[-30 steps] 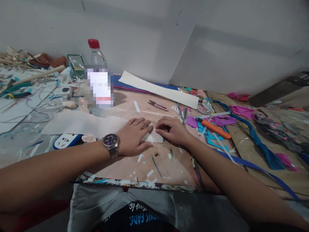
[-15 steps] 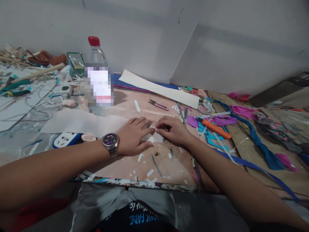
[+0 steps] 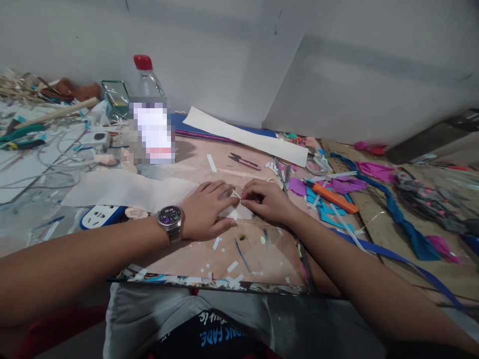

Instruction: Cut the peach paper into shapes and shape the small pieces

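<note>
Worktable (image 3: 194, 166) – littered | white paper (image 3: 130, 191) | snips (image 3: 245, 162) | bottle (image 3: 150, 84), upright – back left | power strip (image 3: 100, 216)

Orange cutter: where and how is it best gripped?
Probably at mid-body of the orange cutter, from above, fingers of the right hand across its width: it lies long and narrow over scraps, its upper side uncovered. Its dark left tip is better avoided.

left forearm (image 3: 97, 254) angled in from left edge, left hand (image 3: 205, 212) palm down, thumb apart from fingers, right forearm (image 3: 348, 269) in from lower right, right hand (image 3: 267, 200) curled, thumb and index pinched, fingertips near left hand
</note>
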Demonstrator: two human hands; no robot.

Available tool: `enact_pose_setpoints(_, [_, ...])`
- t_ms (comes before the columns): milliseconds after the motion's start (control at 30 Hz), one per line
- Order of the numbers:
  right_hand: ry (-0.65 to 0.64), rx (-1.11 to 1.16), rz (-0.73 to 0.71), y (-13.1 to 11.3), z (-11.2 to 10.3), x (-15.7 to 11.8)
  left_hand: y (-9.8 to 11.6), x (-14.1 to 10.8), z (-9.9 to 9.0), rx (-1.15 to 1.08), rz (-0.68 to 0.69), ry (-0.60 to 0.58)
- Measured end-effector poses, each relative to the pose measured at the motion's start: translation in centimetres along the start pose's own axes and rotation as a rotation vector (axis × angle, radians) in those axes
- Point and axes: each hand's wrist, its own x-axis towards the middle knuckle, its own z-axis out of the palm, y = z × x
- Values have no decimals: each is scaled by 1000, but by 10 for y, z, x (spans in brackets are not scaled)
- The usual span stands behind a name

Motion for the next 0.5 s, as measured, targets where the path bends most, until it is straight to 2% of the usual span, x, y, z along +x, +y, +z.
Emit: enact_pose_setpoints(500, [-4,-7,-20,1,1,0,1,-1,1,-56,-49,37])
